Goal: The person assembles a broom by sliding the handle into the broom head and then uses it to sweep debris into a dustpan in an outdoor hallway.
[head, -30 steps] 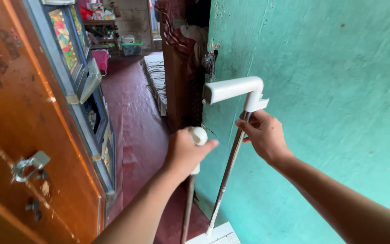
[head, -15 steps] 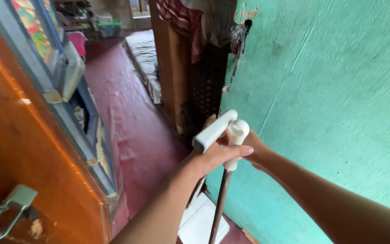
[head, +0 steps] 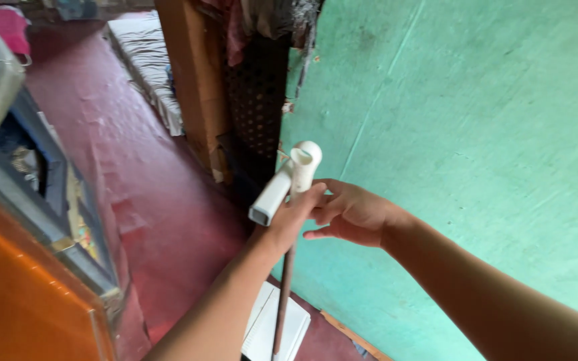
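Observation:
My left hand (head: 290, 222) is closed around two long tool handles held together upright: a dark pole (head: 281, 294) topped with a round white cap (head: 305, 162), and a white angled handle (head: 270, 196) that sticks out to the left. Just right of the handles is my right hand (head: 354, 214), with its fingers spread and nothing in it. A flat white pan (head: 277, 326) rests on the floor at the foot of the pole, against the wall.
A green wall (head: 476, 134) fills the right side. A brown wooden post (head: 192, 87) with a dark lattice panel (head: 259, 100) stands behind the handles. Red floor (head: 142, 194) runs back to a striped mattress (head: 145, 53). An orange door (head: 21, 301) and a blue frame (head: 48, 214) are at left.
My right hand carried the angled handle over to the capped pole, then let go. My left hand now grips both handles. The view has tilted downward.

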